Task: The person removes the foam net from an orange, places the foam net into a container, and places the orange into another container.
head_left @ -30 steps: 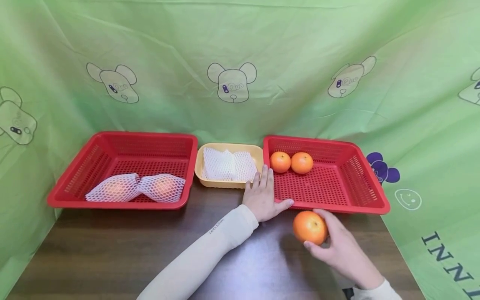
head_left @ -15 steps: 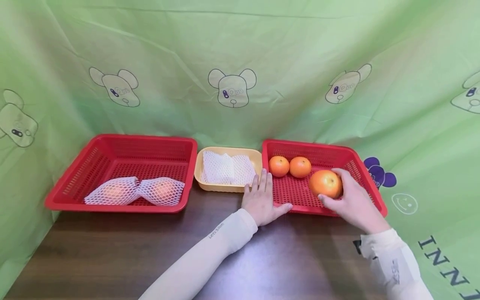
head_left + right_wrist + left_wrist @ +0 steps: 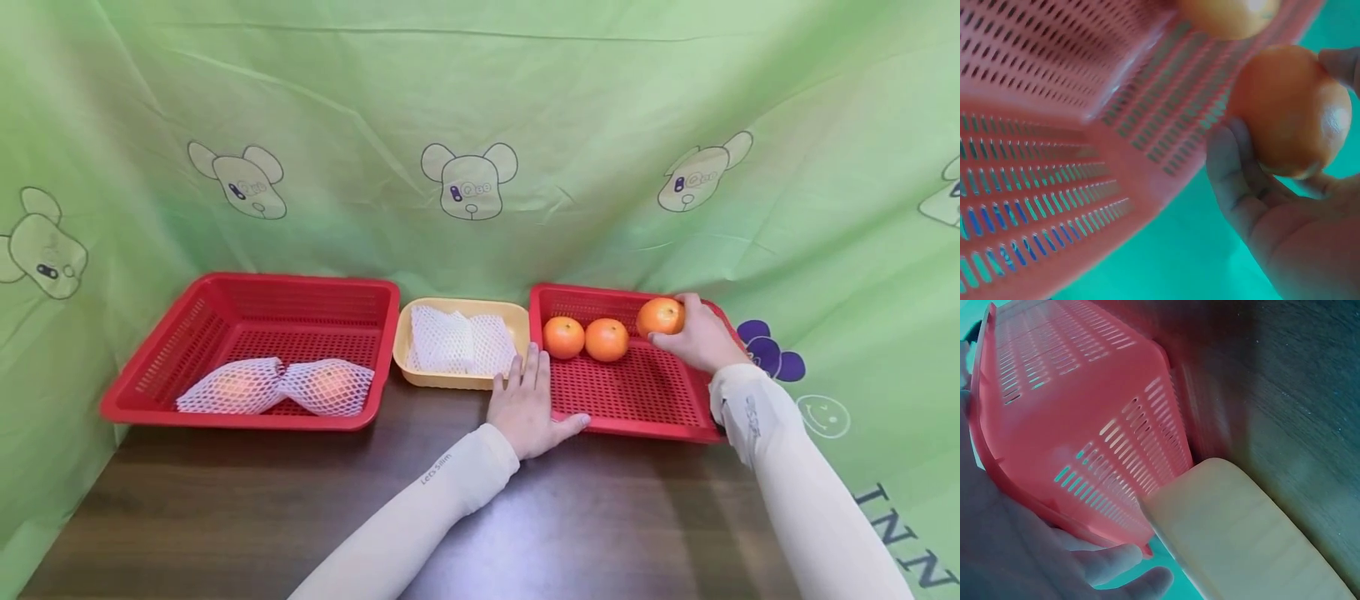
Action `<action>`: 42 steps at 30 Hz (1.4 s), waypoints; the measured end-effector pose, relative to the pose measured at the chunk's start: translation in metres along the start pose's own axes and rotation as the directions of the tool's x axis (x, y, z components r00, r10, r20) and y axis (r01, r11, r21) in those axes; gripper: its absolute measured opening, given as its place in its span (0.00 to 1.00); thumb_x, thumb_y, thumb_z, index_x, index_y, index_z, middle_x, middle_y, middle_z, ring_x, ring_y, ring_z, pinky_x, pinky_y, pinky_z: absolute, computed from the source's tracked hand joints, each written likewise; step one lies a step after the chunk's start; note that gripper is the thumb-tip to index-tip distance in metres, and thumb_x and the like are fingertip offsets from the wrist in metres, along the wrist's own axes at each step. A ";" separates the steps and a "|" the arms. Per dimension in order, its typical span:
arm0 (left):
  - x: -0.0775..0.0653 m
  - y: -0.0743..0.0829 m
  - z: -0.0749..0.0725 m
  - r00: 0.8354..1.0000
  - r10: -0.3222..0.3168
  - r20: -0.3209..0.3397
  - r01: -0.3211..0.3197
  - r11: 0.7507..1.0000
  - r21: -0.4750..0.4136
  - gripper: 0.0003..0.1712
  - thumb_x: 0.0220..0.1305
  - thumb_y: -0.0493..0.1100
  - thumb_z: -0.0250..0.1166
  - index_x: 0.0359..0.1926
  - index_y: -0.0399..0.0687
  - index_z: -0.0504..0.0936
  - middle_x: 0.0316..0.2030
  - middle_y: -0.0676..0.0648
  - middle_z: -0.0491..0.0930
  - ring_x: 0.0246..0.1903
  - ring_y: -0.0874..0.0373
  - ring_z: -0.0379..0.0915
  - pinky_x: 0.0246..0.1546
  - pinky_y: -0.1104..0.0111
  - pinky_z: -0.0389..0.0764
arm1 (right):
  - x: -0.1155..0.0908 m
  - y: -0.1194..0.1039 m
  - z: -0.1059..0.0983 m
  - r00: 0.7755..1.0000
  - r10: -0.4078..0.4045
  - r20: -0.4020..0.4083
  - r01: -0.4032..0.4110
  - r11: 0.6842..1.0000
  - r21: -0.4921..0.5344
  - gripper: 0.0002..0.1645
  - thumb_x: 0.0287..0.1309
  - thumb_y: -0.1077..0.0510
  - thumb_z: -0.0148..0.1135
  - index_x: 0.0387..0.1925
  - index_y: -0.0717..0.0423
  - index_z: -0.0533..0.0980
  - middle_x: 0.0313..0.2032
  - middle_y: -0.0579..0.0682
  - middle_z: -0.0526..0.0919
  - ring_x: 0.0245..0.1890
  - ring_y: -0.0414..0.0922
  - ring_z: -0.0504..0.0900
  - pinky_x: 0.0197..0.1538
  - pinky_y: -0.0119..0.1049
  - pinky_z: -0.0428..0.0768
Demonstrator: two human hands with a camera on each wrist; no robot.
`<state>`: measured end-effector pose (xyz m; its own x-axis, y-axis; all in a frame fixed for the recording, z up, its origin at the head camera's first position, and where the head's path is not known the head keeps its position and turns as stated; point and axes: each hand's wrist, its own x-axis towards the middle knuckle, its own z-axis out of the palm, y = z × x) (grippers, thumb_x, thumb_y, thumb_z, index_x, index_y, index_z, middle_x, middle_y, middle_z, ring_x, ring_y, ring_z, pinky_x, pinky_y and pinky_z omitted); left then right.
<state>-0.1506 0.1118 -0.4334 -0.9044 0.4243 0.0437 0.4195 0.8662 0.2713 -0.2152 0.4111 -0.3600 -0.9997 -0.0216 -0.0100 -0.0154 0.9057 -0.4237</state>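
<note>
Apparently placing, the right hand [image 3: 702,337] grips an orange [image 3: 659,317] that needs lowering into the basket [image 3: 633,398] the straight-fingered left hand [image 3: 522,417] touches.

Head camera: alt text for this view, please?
A right hand holds an orange at a red basket containing two more oranges; the left hand rests at that basket's rim. Leftward sit a yellow tray of white netting and another red basket with two netted fruits.

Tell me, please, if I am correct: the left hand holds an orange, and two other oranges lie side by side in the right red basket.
One detail is wrong: the right hand holds the orange, as the head view shows. Two other oranges do lie side by side in the right red basket.
</note>
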 end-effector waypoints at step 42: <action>0.004 -0.001 0.006 1.000 -0.007 -0.013 0.008 0.999 0.052 0.65 0.59 0.85 0.43 0.81 0.45 0.43 0.80 0.45 0.38 0.76 0.45 0.45 0.71 0.49 0.54 | 0.038 0.032 0.030 0.959 0.130 0.252 -0.124 0.992 -0.037 0.61 0.64 0.38 0.63 0.72 0.76 0.41 0.62 0.82 0.60 0.63 0.75 0.62 0.65 0.68 0.60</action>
<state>-0.1542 0.1139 -0.4394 -0.9083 0.4148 0.0548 0.4161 0.8820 0.2210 -0.2530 0.4268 -0.4017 -0.9561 -0.0100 -0.2929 0.1085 0.9164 -0.3854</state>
